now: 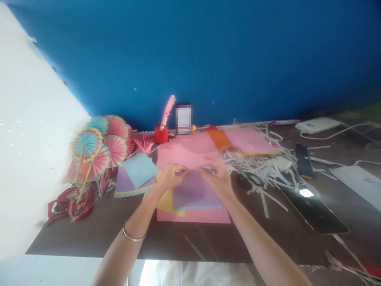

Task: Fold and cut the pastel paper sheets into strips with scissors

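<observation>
My left hand (170, 176) and my right hand (216, 173) meet over the far edge of a purple paper sheet (195, 192), fingers curled and pinched on that edge. The purple sheet lies on a light blue sheet, a yellow sheet (166, 202) and a large pink sheet (193, 216) on the dark table (98, 234). A bangle circles my left wrist. Motion blur softens the fingers.
Colourful paper fans (99, 145) and red scraps (70, 204) lie left. Loose blue and purple sheets (135, 176) sit beside my left hand. A red cup (161, 134) stands at the back. White paper strips (262, 174), a phone (312, 208), a power bank (317, 125) and cables fill the right.
</observation>
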`<action>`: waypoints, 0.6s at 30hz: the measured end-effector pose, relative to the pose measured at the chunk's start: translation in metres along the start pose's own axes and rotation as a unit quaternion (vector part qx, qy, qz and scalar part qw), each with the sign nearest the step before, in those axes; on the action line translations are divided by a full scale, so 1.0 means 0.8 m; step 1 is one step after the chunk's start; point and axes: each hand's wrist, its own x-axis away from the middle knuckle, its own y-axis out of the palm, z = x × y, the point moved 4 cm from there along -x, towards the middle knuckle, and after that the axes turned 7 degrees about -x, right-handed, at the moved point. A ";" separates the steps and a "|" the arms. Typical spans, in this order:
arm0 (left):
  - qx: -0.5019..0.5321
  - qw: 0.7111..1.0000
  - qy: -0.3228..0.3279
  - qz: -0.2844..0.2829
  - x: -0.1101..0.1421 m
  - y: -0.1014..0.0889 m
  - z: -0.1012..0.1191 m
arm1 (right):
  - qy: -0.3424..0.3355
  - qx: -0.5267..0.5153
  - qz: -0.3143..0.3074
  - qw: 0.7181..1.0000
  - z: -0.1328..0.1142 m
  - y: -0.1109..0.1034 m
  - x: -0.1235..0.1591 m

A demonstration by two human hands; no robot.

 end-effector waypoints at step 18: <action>0.082 0.989 -0.119 0.031 0.000 -0.013 -0.056 | 0.064 -0.101 0.077 0.990 0.031 -0.022 -0.018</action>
